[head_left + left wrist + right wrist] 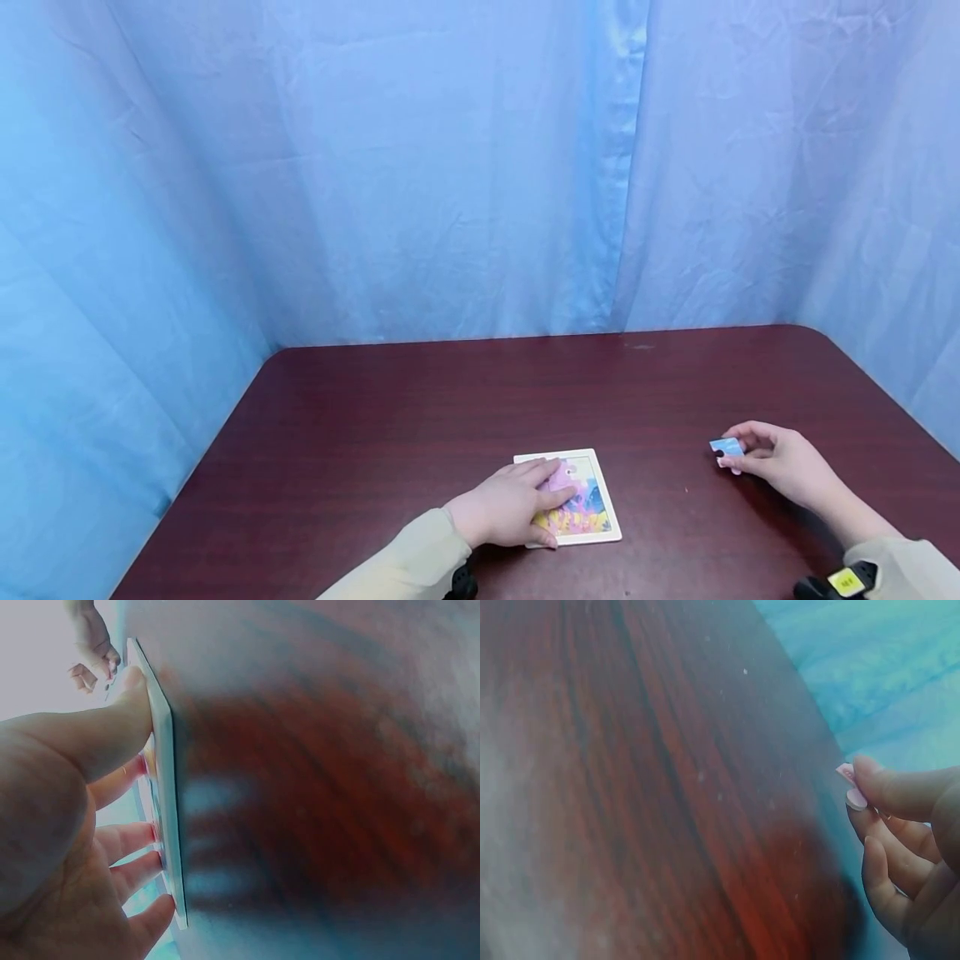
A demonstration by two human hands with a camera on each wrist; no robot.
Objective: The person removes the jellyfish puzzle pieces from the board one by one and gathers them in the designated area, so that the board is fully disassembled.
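left hand (508, 504) on framed picture (590, 502), right hand (783, 464) pinching what seems a jigsaw piece (727, 447), dark table (420, 404)

Piece (730, 447) in right hand (783, 461): smooth, printed face. Puzzle (588, 538) under left hand (506, 506): smooth, matt-looking rim. Table (375, 417) below both: wood-grained, glossy. Curtain (450, 167) beyond: creased cloth, soft sheen.

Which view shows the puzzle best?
Head: it looks down on the puzzle's printed face, though the left hand covers part. Left wrist shows mostly its edge, from the side. Right wrist doesn't show it.
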